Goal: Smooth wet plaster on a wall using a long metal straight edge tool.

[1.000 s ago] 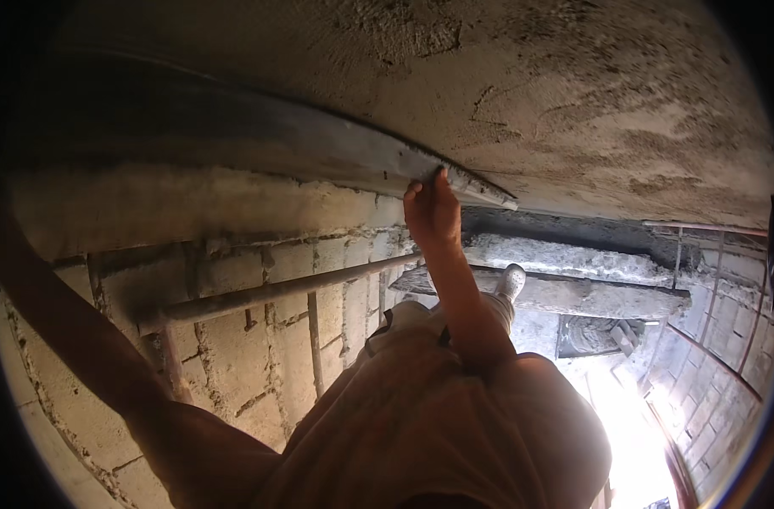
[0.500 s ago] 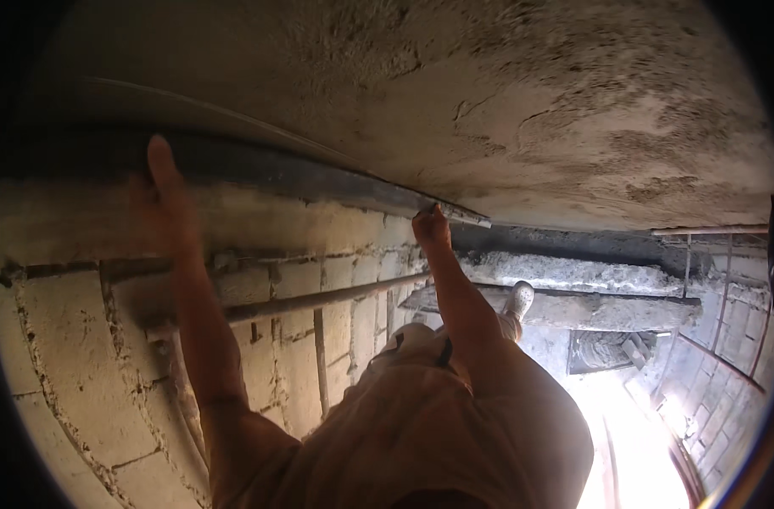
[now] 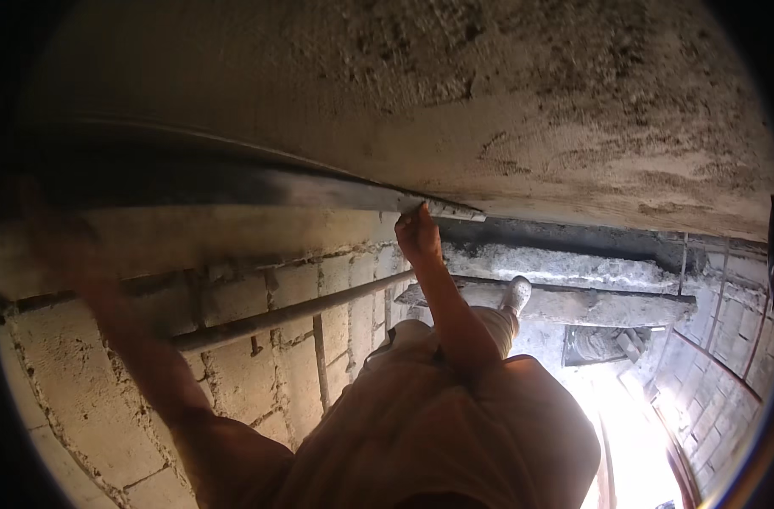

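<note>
A long dark straightedge [image 3: 327, 193] runs from the far left to the middle, lying along the rough grey-brown plastered surface [image 3: 387, 127]. My right hand [image 3: 419, 233] has its fingers closed on the lower edge of this bar, close to its right end. At the far left, my left hand [image 3: 52, 229] is smeared by motion, and its fingers do not show clearly. It is near the bar's dark left part; whether it touches the bar cannot be made out. The plaster is smoother along the bar and coarser toward the upper right.
Below the bar stands a pale block wall [image 3: 98, 365], crossed by a rusty pole [image 3: 293, 318]. My shoe [image 3: 516, 295] is by a mortar-crusted plank [image 3: 590, 307]. A dark mortar tray [image 3: 597, 346] lies lower down. Thin metal rods [image 3: 716, 365] stand at the right.
My left hand has swung left and slightly down, toward the picture's edge. My right hand, still gripping the straightedge, has shifted slightly left with it.
</note>
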The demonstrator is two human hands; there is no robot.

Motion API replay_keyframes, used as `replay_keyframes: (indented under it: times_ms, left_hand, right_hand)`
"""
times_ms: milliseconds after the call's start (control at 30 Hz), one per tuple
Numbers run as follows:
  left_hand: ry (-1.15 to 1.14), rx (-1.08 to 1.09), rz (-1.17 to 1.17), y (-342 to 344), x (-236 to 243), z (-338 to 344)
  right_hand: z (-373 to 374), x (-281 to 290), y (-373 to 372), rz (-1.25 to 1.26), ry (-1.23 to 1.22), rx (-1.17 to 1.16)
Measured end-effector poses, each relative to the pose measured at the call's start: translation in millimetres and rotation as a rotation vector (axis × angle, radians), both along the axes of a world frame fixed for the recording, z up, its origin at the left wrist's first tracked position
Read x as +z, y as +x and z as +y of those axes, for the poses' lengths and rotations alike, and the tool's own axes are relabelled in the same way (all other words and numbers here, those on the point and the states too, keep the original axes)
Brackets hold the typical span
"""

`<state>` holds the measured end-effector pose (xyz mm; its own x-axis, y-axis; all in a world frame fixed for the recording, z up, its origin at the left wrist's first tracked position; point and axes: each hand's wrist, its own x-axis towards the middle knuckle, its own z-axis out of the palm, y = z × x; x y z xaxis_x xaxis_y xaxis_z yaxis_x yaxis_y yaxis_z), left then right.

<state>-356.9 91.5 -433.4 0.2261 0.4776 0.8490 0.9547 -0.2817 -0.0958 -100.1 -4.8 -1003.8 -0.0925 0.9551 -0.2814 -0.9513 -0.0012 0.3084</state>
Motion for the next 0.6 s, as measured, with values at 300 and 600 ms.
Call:
replay_keyframes:
  times_ms: [300,600]
  left_hand:
    - [-0.070,0.394,0.084,84.1,-97.6,-19.5]
    - [0.043,0.006,0.409,19.7,-26.1,-35.1]
  right_hand:
    - [1.2,-80.2,0.7,0.023,-0.103,-0.019]
    - [-62.1,-5.2,-5.3,0.114,-0.110,0.225]
